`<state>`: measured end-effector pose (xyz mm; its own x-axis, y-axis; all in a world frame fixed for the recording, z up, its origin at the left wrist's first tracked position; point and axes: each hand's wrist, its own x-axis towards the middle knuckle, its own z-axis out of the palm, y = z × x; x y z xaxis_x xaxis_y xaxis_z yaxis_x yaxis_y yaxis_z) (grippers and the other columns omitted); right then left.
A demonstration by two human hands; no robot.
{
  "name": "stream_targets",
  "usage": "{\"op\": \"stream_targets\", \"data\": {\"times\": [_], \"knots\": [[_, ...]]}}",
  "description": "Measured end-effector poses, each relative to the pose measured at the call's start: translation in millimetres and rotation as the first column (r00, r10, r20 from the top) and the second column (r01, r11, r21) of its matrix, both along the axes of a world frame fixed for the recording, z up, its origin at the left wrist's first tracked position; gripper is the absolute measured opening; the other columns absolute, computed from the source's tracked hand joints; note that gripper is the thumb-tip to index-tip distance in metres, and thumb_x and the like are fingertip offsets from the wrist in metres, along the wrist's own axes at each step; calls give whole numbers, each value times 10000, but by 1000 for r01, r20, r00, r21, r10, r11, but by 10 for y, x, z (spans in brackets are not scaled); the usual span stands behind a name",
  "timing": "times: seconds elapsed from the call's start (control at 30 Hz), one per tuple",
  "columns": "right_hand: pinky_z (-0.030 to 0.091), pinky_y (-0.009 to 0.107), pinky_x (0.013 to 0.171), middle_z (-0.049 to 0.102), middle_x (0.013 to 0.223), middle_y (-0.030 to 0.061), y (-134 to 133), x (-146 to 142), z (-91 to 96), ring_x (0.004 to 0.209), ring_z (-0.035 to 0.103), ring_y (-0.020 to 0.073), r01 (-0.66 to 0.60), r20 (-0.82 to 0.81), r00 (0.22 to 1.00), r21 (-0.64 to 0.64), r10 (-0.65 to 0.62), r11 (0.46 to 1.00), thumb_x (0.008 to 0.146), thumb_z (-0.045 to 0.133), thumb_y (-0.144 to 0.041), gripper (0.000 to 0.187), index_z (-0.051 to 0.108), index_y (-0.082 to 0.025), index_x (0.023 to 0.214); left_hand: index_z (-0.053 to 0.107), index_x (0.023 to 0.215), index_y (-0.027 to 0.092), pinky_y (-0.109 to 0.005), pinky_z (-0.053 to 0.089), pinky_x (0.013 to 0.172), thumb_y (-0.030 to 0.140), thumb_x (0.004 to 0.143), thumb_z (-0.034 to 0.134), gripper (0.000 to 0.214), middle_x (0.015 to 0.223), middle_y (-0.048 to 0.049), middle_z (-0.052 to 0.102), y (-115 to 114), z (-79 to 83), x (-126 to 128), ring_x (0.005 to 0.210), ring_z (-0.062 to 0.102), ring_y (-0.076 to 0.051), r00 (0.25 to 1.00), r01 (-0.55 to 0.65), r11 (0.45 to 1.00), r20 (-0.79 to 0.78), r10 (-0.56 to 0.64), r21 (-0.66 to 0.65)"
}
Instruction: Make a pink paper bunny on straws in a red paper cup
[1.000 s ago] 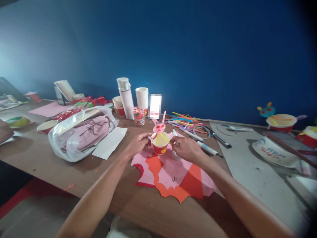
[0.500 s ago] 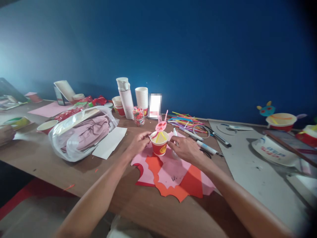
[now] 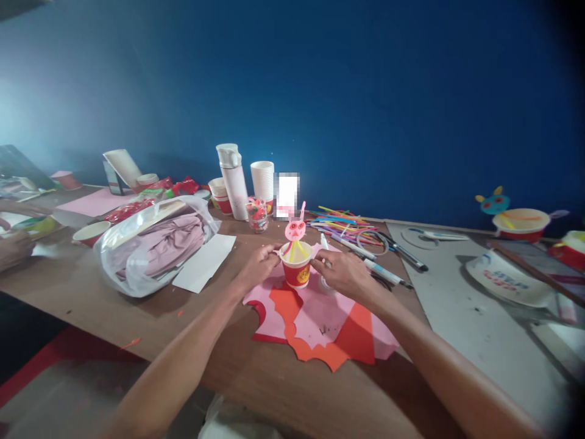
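A red-and-white paper cup (image 3: 297, 275) stands upright over pink and orange paper sheets. Yellow strips show inside it, and a pink animal-face cutout (image 3: 295, 231) with red eyes and upright ears rises above its far rim. My left hand (image 3: 261, 267) has its fingers closed at the cup's left rim. On the opposite side, my right hand (image 3: 343, 272) pinches at the rim with bent fingers. Just behind the right fingers is a white tube or pen (image 3: 324, 241), partly hidden. Scalloped orange paper (image 3: 315, 352) lies in front of the cup.
Colourful pipe cleaners (image 3: 338, 224), markers (image 3: 388, 273) and a tape ring lie to the right. Behind stand a white flask (image 3: 234, 189) and stacked cups (image 3: 262, 180). A plastic bag (image 3: 150, 250) is at left, near another person's hand (image 3: 16, 249). A finished-looking cup animal (image 3: 521, 224) sits far right.
The pink face has turned, its ears now looking closer together, and the cup sits slightly further right. Both my hands stay at its sides. More of the other person's hands shows at left.
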<state>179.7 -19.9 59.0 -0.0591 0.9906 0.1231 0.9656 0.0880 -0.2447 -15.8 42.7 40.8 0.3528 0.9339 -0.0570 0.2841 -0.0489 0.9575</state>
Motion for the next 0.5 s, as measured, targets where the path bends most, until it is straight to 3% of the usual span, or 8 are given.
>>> {"op": "stream_targets", "data": {"times": [0.2,0.37,0.5], "knots": [[265,257,556,695,757,22,-3,22,17,695,615,171,-22,-10,1000,-20,22,1000,896,369,-433,339,643,-241,842,603,955,164,-234,395,618,238,747,520,235,801,-20,643,0,9,-20,671,537,-132,997,66,994,-51,-62,91],[274,255,567,699,739,18,-1,0,20,697,621,172,-29,-10,1000,-2,29,1000,887,408,-434,321,660,-240,839,624,825,161,-231,400,597,183,735,502,154,745,-22,643,-42,132,-17,659,537,-141,990,61,988,-132,-42,139],[286,250,572,702,724,16,-12,-14,9,675,620,166,-72,-27,997,40,73,997,882,432,-420,299,668,-238,864,630,825,153,-252,433,654,173,720,516,155,765,-34,663,-3,89,-51,726,580,-168,987,90,976,-149,-61,196]]}}
